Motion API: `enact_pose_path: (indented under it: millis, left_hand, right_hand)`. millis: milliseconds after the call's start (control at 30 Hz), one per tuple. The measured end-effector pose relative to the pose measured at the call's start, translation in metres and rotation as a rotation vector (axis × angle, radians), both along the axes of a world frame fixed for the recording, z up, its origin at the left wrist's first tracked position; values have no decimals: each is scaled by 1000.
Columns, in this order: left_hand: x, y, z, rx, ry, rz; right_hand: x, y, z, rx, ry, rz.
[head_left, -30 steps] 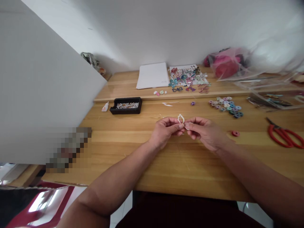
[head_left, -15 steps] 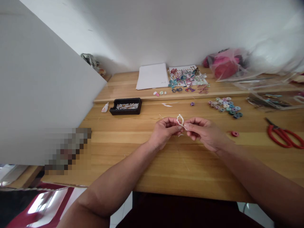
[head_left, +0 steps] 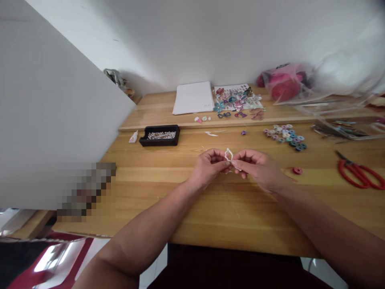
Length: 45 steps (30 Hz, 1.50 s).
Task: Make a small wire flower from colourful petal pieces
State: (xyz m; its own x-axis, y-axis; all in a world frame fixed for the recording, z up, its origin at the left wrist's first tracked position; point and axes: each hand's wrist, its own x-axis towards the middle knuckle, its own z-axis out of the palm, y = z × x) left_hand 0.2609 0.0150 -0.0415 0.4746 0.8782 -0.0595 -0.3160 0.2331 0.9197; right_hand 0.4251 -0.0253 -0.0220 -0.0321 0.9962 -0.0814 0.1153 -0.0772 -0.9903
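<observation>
A small white looped outline piece (head_left: pixel 229 155) stands up between my fingertips above the wooden table (head_left: pixel 210 216). My left hand (head_left: pixel 209 166) pinches its lower left side between thumb and forefinger. From the right, my right hand (head_left: pixel 254 166) pinches its base, the fingertips of both hands nearly touching. Thin white strands show just below the fingers. A red thread spool (head_left: pixel 297 170) lies to the right of my right hand, with a loose thread beside it.
Red-handled scissors (head_left: pixel 357 170) lie at the right. Thread spools (head_left: pixel 285 134) cluster behind my right hand. A black tray (head_left: pixel 159 140) of beads and a small glue bottle (head_left: pixel 133 137) are at the back left. White paper (head_left: pixel 193 97) and fabric flowers (head_left: pixel 237 98) lie on the raised shelf.
The white piece has dropped slightly and turned a little between my fingers. My right hand has shifted slightly left, and more of the red spool's loose thread shows.
</observation>
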Motion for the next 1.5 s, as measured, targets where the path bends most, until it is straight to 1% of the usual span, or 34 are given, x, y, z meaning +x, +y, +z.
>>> enact_pose_path:
  millis: [233,333,467,533,633,900,1000,1067,1133,1200,1267,1300,1367,1433,1500]
  left_hand:
    - [-1,1,3,-10,6,2]
    - [-2,1,3,-34,-12,2]
    - [-2,2,2,-88,-54,26]
    - [-2,3,1,-118,-65,22]
    - [-2,3,1,-132,-71,9]
    - [-1,0,0,-47,11,-18]
    - [-2,0,1,-30,57,-55]
    - [-4,1,2,-37,87,-85]
    - [-7,2,4,-59,119,-133]
    - [-9,4,5,-79,152,-194]
    - [-9,4,5,-69,176,-217]
    - [-9,4,5,-42,178,-200]
    - [-6,4,6,62,163,-111]
    - [-5,1,7,243,166,23]
    - [-5,-3,9,477,225,150]
  right_hand:
    - [1,0,-3,18,23,48]
    - [2,0,-4,-46,107,78]
    - [5,2,-6,-146,247,51]
    - [5,2,-7,-163,283,49]
    - [4,2,-8,-142,275,61]
    - [2,2,-5,40,49,78]
    - [3,2,-6,62,-8,97]
    - [5,2,-6,103,-70,134]
    - [7,0,-4,205,-200,187]
    - [9,-2,1,342,-365,244]
    - [10,-4,5,450,-469,286]
    - [11,-4,6,472,-477,286]
    - [12,-3,6,435,-406,220]
    - [14,0,4,315,-245,106]
    - [15,2,2,148,-20,24]
